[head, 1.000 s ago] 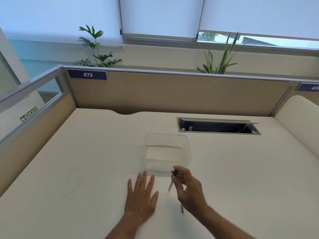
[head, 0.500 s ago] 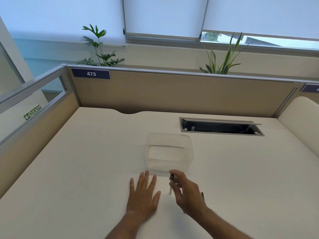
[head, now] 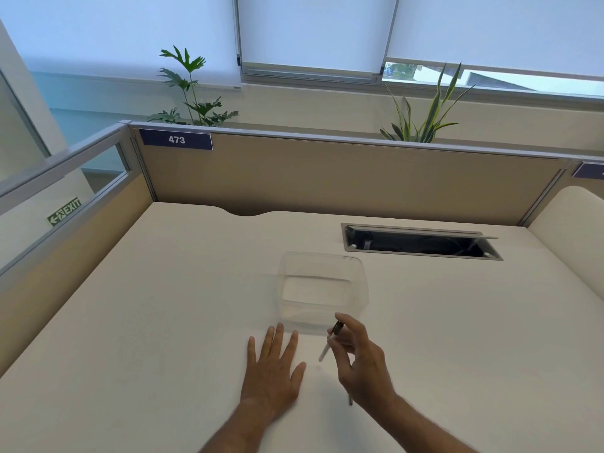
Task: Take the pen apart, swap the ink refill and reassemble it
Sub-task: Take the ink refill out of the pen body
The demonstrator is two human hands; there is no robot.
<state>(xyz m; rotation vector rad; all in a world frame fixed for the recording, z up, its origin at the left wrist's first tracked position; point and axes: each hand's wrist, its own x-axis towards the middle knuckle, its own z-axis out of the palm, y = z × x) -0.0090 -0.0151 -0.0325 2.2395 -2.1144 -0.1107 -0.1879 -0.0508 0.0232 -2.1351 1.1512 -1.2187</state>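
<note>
My right hand [head: 359,364] grips a thin pen [head: 330,343] with a dark top and a white lower part, held tilted just above the desk, its tip pointing down and left. A second thin dark piece [head: 350,400] lies on the desk, mostly hidden under my right wrist. My left hand [head: 273,371] rests flat on the desk with fingers spread, holding nothing, just left of the pen.
A clear plastic container [head: 322,289] stands on the cream desk [head: 163,322] right behind my hands. A cable slot [head: 421,245] with a raised flap is set in the desk at the back right. Beige partition walls [head: 327,178] close off the back and left.
My right hand dipped with the pen and has come back up, still gripping it. The left hand stays flat on the desk.
</note>
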